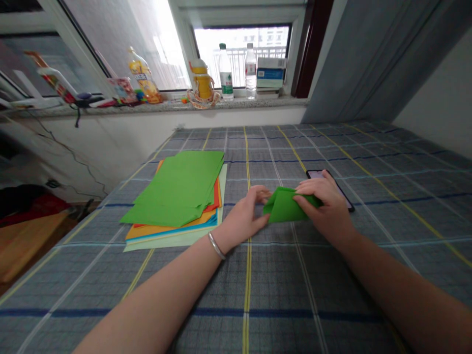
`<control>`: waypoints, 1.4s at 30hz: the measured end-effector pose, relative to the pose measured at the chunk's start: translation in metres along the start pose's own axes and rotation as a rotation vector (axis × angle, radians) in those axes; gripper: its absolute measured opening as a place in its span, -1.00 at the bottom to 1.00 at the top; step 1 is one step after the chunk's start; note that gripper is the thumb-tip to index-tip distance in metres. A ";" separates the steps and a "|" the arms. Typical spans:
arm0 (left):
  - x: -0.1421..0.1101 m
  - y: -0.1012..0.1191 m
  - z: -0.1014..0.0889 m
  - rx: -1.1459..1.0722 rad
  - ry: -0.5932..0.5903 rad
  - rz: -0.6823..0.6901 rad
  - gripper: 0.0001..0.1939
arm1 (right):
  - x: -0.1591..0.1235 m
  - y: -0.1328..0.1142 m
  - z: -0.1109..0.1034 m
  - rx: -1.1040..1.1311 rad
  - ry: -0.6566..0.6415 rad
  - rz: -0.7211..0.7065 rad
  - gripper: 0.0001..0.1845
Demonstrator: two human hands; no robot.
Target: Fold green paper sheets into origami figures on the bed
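Observation:
A folded piece of green paper (pixel 285 206) is held up over the checked cloth, with layered folds showing at its left end. My right hand (pixel 322 201) grips its right end, thumb in front and fingers over the top edge. At the left end, my left hand (pixel 249 211) has its thumb at the lower corner and its curled fingers by the upper edge; how firmly it pinches is hard to see. A silver bangle (pixel 216 245) circles my left wrist. Part of the paper's right end is hidden under my right fingers.
Left of my hands lies a stack of coloured sheets (pixel 180 182), green on top. A phone (pixel 346 200) lies beyond my right hand on the checked cloth (pixel 273 295). Along the windowsill (pixel 165 105) stand bottles (pixel 225 73), a yellow flask (pixel 202 81) and boxes (pixel 271 73).

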State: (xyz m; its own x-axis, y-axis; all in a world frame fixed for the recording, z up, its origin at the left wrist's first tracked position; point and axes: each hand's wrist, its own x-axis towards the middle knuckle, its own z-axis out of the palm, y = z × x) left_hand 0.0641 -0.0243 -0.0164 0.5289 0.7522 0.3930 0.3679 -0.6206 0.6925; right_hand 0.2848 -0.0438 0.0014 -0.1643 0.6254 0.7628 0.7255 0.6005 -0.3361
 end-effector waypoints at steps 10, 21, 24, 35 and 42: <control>0.008 -0.009 -0.005 -0.035 -0.274 -0.106 -0.71 | -0.003 -0.001 0.003 0.005 0.037 0.097 -0.89; -0.001 0.021 0.004 -0.019 0.163 -0.041 -0.72 | -0.008 -0.011 0.012 0.039 -0.044 -0.006 -0.95; -0.002 0.020 0.008 -0.010 0.190 -0.063 -0.77 | -0.009 -0.011 0.015 0.037 -0.066 -0.005 -0.98; 0.002 0.013 0.014 -0.266 0.326 -0.241 -0.80 | -0.011 -0.002 0.019 -0.002 -0.033 0.024 -0.84; 0.005 0.013 0.013 -0.505 0.404 -0.360 -0.74 | -0.009 0.001 0.018 -0.014 -0.062 0.016 -0.79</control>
State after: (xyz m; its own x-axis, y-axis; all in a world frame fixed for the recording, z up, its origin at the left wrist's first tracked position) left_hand 0.0818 -0.0314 -0.0131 0.0829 0.9733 0.2139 0.0175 -0.2160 0.9762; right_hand 0.2750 -0.0403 -0.0156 -0.1940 0.6648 0.7214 0.7377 0.5836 -0.3394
